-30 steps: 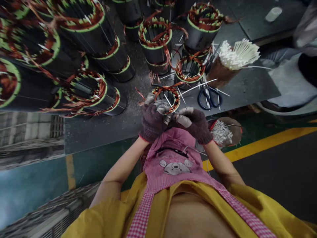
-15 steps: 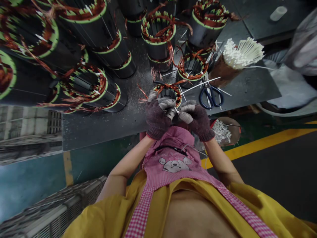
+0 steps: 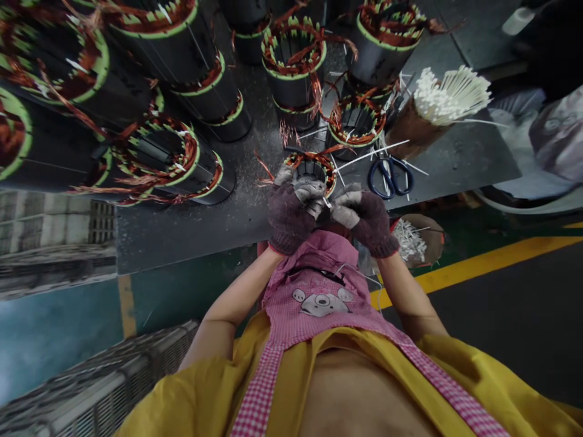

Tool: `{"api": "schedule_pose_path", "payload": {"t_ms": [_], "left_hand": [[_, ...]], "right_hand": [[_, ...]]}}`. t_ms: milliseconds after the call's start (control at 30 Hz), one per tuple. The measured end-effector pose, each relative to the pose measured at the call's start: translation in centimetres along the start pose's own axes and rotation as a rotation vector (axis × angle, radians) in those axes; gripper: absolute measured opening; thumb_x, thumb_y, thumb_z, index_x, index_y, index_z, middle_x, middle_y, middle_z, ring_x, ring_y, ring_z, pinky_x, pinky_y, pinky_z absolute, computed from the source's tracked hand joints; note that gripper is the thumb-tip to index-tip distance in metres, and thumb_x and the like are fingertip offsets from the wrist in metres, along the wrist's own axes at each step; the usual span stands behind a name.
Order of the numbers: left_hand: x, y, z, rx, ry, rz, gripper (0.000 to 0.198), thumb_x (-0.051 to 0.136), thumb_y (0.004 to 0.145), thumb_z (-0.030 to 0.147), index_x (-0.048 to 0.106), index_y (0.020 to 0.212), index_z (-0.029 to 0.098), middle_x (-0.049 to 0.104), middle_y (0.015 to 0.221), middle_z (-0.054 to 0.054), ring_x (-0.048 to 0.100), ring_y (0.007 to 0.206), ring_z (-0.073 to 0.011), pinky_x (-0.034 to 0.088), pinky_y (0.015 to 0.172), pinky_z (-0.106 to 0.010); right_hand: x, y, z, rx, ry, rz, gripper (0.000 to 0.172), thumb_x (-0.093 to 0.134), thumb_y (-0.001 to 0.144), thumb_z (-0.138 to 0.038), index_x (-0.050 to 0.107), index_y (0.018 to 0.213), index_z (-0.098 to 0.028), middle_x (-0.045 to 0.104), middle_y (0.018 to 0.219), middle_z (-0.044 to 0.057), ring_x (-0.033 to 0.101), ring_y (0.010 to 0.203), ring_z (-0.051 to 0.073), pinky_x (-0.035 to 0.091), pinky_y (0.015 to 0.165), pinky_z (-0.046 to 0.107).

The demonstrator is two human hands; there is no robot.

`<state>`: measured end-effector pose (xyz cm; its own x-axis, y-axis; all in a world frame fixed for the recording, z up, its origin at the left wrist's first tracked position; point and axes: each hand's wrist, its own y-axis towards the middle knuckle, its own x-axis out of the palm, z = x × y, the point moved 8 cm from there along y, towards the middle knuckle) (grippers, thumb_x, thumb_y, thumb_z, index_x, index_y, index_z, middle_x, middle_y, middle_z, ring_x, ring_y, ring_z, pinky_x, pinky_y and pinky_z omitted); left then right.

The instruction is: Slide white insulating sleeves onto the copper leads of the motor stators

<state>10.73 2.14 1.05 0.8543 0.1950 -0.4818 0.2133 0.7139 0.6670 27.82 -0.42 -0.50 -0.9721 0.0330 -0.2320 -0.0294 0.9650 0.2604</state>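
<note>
A small motor stator (image 3: 331, 172) with copper windings stands upright at the table's near edge, its near side covered by my gloved hands. My left hand (image 3: 294, 212) lies over its near rim. Thumb and fingers of that hand are closed on a short white cable tie (image 3: 327, 202) at the winding. Just to the right, my right hand (image 3: 359, 215) is closed in a pinch a small gap from the tie's visible end. Whatever its fingertips hold is hidden. Both gloves are dark with grey, worn fingertips. Loose copper leads (image 3: 264, 170) stick out left of the stator.
More stators (image 3: 294, 73) crowd the back and left of the dark table (image 3: 191, 233). To the right lie blue-handled scissors (image 3: 389, 176), loose white ties, and a brown holder (image 3: 405, 124) full of ties. Below the edge is a container of white scraps (image 3: 410, 240).
My right hand has shifted slightly right, widening the gap from my left fingers. The left hand stays on the stator. At the far right a dark shape has appeared and the plastic bag sits lower.
</note>
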Motion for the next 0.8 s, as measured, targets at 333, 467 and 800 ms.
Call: {"api": "schedule_pose_path", "payload": {"t_ms": [333,467,800], "left_hand": [[-0.5,0.4,0.7,0.121,0.044,-0.132,0.007,0.072,0.106,0.036,0.073,0.103,0.030,0.088,0.110,0.000,0.084,0.106,-0.0229,0.052,0.130,-0.060],[-0.7,0.4,0.9,0.113,0.049,-0.036,0.005,0.068,0.105,0.032,0.072,0.106,0.030,0.087,0.114,-0.001,0.083,0.108,-0.0238,0.052,0.129,-0.061],[0.2,0.4,1.1,0.006,0.149,0.061,0.017,0.071,0.104,0.039,0.069,0.091,0.028,0.083,0.096,-0.004,0.081,0.098,-0.0255,0.061,0.114,-0.058]], "right_hand": [[0.3,0.5,1.1,0.099,-0.288,-0.024,0.023,0.073,0.097,-0.040,0.082,0.086,-0.021,0.077,0.079,0.004,0.069,0.075,0.022,0.052,0.076,0.037],[0.2,0.4,-1.0,-0.029,-0.408,0.030,0.027,0.069,0.101,-0.045,0.082,0.102,-0.021,0.079,0.093,0.008,0.071,0.087,0.025,0.055,0.085,0.040],[-0.9,0.1,-4.8,-0.074,0.214,0.110,0.018,0.071,0.108,-0.045,0.076,0.100,-0.029,0.077,0.091,0.002,0.074,0.080,0.021,0.064,0.080,0.041]]}}
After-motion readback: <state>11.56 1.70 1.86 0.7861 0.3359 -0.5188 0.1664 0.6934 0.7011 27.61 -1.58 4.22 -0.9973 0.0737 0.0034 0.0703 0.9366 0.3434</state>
